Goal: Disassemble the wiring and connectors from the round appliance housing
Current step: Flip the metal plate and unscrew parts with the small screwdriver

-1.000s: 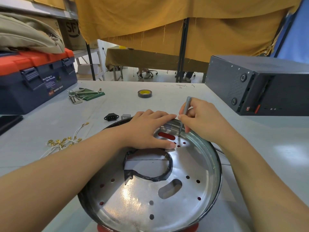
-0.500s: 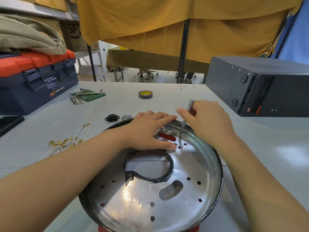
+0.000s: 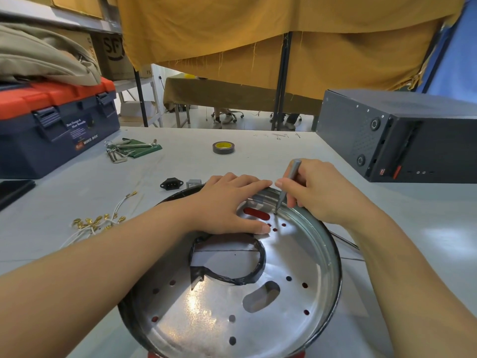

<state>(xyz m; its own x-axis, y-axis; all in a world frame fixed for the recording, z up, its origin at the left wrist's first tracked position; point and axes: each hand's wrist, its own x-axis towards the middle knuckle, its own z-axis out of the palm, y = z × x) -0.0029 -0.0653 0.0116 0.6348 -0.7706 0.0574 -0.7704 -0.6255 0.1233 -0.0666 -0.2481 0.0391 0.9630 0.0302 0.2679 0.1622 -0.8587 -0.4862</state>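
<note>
The round metal housing [image 3: 296, 288] lies on the grey table [image 3: 387, 228] at the near centre, its shiny perforated plate facing up, with a ring of black tape [image 3: 258, 264] edging the large central cutout. The left hand [image 3: 227, 205] lies flat on the far part of the plate, fingers straight and together, pressing down just beside a red oblong slot [image 3: 256, 213]. The right hand [image 3: 320, 189] pinches a slim grey screwdriver [image 3: 287, 186] between thumb and fingers; the tool leans slightly and its tip meets the plate just right of the red slot, near the far rim.

On the table to the left, well apart from the housing, lies a bundle of white wires with brass terminals [image 3: 98, 223]. A black power socket [image 3: 171, 183] and a small grey part [image 3: 193, 182] sit just beyond the housing's far-left rim. Further back are a roll of tape [image 3: 223, 147] and hex keys [image 3: 124, 151] on a green pouch. A blue toolbox with an orange lid [image 3: 51, 125] stands at far left, and a black computer case [image 3: 413, 135] at far right.
</note>
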